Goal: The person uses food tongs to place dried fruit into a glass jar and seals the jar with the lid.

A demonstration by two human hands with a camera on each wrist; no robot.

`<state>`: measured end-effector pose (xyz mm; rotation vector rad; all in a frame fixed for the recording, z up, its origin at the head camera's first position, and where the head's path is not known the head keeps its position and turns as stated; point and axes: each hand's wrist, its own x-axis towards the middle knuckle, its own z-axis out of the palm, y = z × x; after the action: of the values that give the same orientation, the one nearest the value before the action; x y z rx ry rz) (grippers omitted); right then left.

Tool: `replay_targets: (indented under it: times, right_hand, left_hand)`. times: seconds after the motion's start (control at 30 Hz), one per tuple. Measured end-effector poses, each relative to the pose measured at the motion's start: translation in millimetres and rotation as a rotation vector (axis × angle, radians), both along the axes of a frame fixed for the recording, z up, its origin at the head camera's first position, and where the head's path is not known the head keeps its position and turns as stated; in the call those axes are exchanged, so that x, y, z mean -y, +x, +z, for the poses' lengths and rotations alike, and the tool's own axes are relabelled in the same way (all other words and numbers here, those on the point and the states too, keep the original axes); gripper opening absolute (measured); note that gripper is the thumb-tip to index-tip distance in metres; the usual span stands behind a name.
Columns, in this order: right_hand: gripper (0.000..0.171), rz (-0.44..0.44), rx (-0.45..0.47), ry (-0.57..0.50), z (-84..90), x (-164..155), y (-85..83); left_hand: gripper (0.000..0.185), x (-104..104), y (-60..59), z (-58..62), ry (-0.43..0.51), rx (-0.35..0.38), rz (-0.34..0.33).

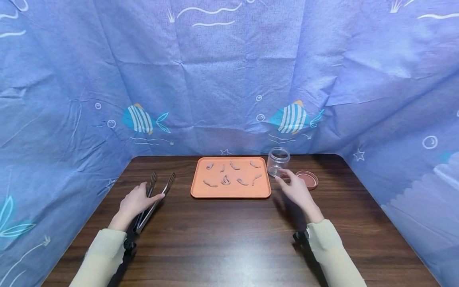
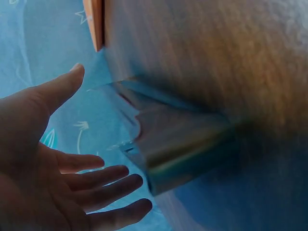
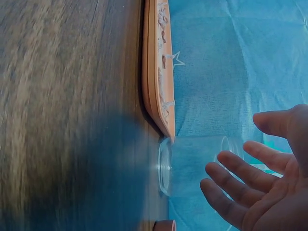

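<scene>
1. Nearest the left hand: one pair of metal tongs, lying on the wooden table left of the tray, arms spread apart and pointing away. Fingers resting over the handle end in the head view, yet straight and spread in the left wrist view, so no closed grasp.
2. Nearest the right hand: one clear jar, upright and lidless at the tray's right far corner. Fingers relaxed and extended, just short of the glass, nothing held.
3. Just right of the jar, flat on the table: one reddish-brown lid, apart from the jar.
4. Centre of the table: one orange tray, bearing about nine small pinkish-grey pieces, scattered loosely and mostly apart, two of them close together near the middle.
5. By judgement, barely begun: lid already off, jar seemingly empty, tongs not lifted, every piece on the tray.
6. Around all three sides: blue cloth printed with two striped fish.
</scene>
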<state>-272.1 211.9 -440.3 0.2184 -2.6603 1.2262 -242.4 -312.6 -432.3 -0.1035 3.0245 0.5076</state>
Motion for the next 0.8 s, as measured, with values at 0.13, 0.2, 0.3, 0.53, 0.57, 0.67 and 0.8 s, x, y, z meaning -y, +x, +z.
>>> replay_targets:
  times: [0.13, 0.2, 0.3, 0.53, 0.57, 0.67, 0.8]
  right_hand:
    - [0.046, -0.013, 0.002, -0.010, -1.7, -2, -4.5]
    - [0.050, -0.027, -0.001, -0.036, -3.2, -3, -9.8]
    - [0.059, -0.062, -0.004, -0.096, -5.9, -6, -20.6]
    - [0.083, -0.173, 0.036, -0.145, -10.1, -11, -42.7]
    - [0.086, -0.182, 0.042, -0.143, -11.1, -12, -45.6]
    - [0.093, -0.194, 0.067, -0.147, -14.1, -13, -53.2]
    - [0.101, -0.193, 0.105, -0.197, -16.3, -12, -61.3]
  left_hand:
    - [0.111, -1, 0.4, -5.9, -0.003, 0.021, 0.001]
    - [0.112, -2, 1.0, -7.9, 0.000, 0.032, 0.001]
    - [0.115, -3, 1.7, -9.7, 0.003, 0.052, 0.004]
    - [0.113, -7, 5.8, -13.3, -0.013, 0.057, 0.001]
    - [0.113, -8, 6.3, -14.0, -0.014, 0.055, 0.000]
    - [0.110, -8, 7.6, -15.1, -0.018, 0.047, -0.001]
    - [0.107, -9, 8.8, -15.5, -0.023, 0.036, 0.000]
